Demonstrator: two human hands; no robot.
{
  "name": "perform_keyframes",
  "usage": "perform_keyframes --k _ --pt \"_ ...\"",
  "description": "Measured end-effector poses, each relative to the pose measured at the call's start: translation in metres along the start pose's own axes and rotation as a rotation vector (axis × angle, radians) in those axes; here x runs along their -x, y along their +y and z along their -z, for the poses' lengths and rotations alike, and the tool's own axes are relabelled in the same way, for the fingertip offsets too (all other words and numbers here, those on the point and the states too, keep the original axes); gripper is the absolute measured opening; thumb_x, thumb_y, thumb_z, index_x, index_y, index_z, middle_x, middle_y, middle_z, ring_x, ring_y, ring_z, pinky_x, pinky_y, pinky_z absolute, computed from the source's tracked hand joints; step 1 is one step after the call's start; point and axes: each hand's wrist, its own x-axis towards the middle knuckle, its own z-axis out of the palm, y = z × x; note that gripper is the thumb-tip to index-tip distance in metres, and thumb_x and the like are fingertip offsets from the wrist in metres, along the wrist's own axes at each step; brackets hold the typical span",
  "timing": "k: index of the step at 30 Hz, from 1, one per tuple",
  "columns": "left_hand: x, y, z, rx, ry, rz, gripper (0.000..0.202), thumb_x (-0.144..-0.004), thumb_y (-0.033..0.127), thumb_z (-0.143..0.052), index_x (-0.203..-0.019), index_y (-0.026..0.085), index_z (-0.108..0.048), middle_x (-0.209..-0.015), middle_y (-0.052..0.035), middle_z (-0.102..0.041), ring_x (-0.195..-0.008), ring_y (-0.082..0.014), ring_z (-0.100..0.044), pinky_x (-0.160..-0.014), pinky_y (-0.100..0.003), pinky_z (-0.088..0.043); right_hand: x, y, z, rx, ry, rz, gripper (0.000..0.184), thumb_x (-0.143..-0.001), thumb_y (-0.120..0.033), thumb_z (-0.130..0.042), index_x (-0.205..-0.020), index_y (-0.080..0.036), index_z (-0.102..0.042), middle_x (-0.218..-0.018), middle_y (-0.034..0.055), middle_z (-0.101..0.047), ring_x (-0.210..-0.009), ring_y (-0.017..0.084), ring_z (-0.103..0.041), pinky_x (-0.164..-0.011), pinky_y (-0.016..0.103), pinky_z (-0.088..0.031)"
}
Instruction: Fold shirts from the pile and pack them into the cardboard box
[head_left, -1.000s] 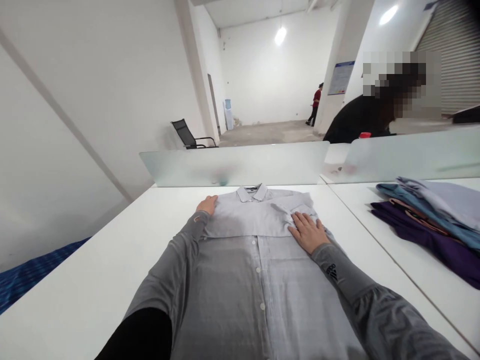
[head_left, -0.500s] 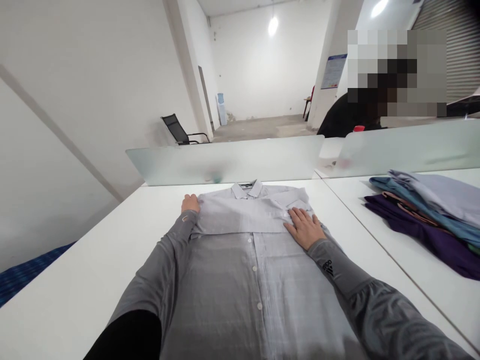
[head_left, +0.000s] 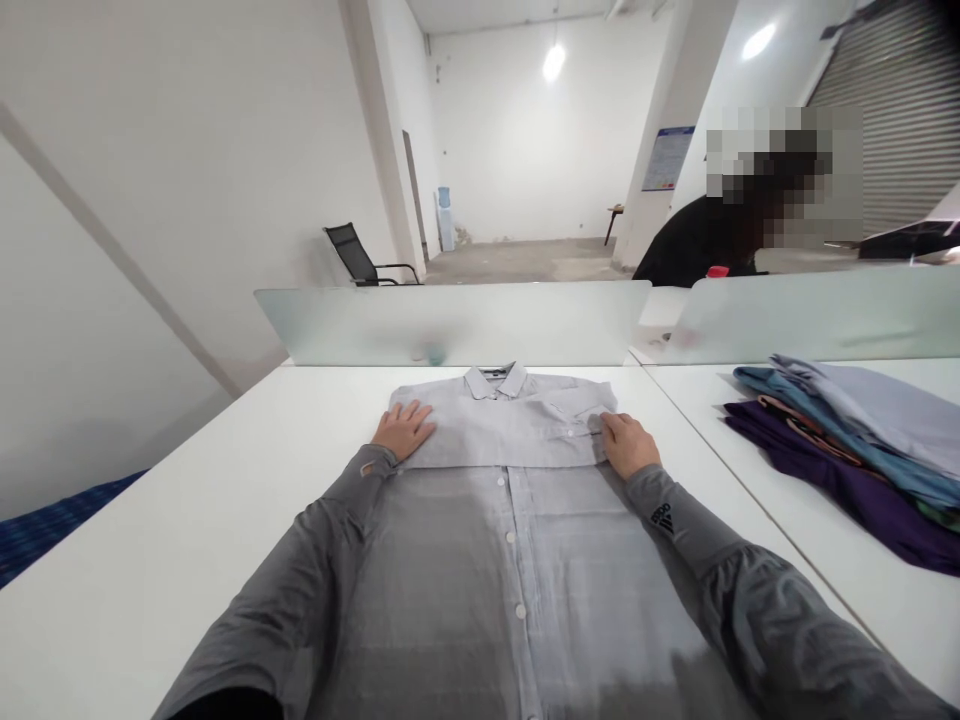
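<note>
A light grey button-up shirt [head_left: 450, 560] lies front up on the white table, its collar at the far end. Its sleeves [head_left: 487, 435] are folded across the chest in a flat band, with a buttoned cuff toward the right. My left hand [head_left: 403, 430] rests flat on the left end of that band, fingers spread. At the right end, my right hand [head_left: 630, 445] has its fingers curled together on the edge of the folded sleeve, pinching the cloth. Buttons run down the middle of the shirt.
Folded clothes [head_left: 847, 440] in purple, blue and pale grey are stacked on the right of the white table [head_left: 187, 530]. Frosted dividers [head_left: 465, 325] line its far edge. Beyond them are a person in black [head_left: 682, 235] and a black chair [head_left: 352, 255]. Blue fabric [head_left: 67, 520] lies low at left.
My left hand has moved from gripping the left edge to lying flat on the sleeves. My right hand has shifted right to the edge and curled its fingers.
</note>
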Motion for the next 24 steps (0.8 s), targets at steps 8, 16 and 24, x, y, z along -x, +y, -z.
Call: perform_keyframes --k 8,16,24 --pt "0.002 0.004 0.007 -0.025 -0.022 0.037 0.054 -0.096 0.053 -0.030 -0.145 0.033 -0.038 -0.155 -0.0030 -0.032 -0.139 -0.0372 -0.028 -0.110 -0.054 -0.024 -0.055 -0.008 0.009 0.089 -0.243 0.112 0.023 -0.085 -0.023 -0.056 -0.104 -0.022 -0.069 -0.113 0.0078 -0.065 -0.095 0.022 -0.062 -0.078 0.031 -0.046" --pt "0.005 0.008 0.012 -0.030 -0.027 0.051 0.055 -0.096 0.051 -0.029 -0.146 0.030 -0.037 -0.155 -0.0035 -0.031 -0.139 -0.0364 -0.027 -0.111 -0.053 -0.024 -0.032 -0.017 0.016 0.167 -0.051 -0.096 0.043 -0.092 -0.034 -0.044 -0.129 -0.013 -0.052 -0.135 0.0227 -0.048 -0.107 0.033 -0.058 -0.082 0.046 -0.047" --pt "0.007 0.017 0.025 -0.056 -0.036 0.087 0.051 -0.097 0.043 -0.029 -0.145 0.028 -0.039 -0.154 -0.0063 -0.034 -0.138 -0.0357 -0.031 -0.110 -0.060 -0.021 0.012 -0.040 -0.010 0.173 -0.208 0.241 0.055 -0.097 -0.055 -0.023 -0.146 -0.033 -0.036 -0.154 0.0028 -0.035 -0.140 0.031 -0.027 -0.107 0.063 -0.024"
